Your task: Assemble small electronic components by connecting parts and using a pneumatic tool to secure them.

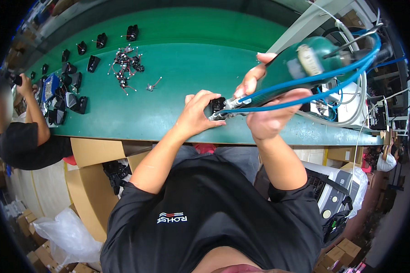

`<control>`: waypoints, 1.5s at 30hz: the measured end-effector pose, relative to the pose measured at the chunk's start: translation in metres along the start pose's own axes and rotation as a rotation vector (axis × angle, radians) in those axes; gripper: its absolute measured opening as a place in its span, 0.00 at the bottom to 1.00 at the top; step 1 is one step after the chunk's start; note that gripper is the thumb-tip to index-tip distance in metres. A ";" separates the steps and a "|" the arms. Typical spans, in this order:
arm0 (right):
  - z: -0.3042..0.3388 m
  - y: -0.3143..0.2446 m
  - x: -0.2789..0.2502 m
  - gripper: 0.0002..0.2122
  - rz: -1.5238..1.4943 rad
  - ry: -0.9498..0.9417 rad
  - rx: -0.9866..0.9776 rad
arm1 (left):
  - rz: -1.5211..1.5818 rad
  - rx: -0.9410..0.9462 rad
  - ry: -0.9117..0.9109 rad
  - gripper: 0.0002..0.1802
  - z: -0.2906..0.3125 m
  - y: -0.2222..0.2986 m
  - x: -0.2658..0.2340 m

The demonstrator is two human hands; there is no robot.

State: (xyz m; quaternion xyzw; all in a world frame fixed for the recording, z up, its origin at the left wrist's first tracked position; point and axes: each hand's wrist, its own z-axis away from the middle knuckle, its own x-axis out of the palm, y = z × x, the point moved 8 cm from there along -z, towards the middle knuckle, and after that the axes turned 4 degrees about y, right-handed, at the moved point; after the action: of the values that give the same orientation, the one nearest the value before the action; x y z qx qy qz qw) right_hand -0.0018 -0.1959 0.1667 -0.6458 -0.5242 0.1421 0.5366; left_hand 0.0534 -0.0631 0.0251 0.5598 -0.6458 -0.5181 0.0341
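Note:
My left hand point(197, 113) rests on the green bench, its thumb and fingers closed round a small black plastic housing point(217, 105). My right hand point(271, 119) is wrapped round the body of a green power screwdriver point(284, 63). Blue tubes point(300, 101) run along the tool. The screwdriver slants down to the left, and its silver front end meets the housing beside my left fingertips. The exact contact point at the tip is hidden by the tool's front end and my fingers.
A heap of small wired parts point(125, 66) lies beyond my left hand, with one loose wired part point(151, 87) nearer. Several black housings point(93, 63) stand to the left. A co-worker point(23, 136) sits far left. An open cardboard box point(93, 195) stands below the bench edge.

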 end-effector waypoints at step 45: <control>-0.041 -0.046 -0.063 0.46 0.235 0.094 -0.182 | -0.899 -0.105 0.337 0.33 -0.177 -0.120 -0.141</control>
State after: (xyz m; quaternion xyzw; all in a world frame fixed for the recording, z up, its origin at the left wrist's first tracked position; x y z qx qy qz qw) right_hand -0.0205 -0.2763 0.1972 -0.7545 -0.4301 0.1256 0.4796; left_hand 0.2992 -0.0486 0.0972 0.8572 -0.2982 -0.4154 -0.0609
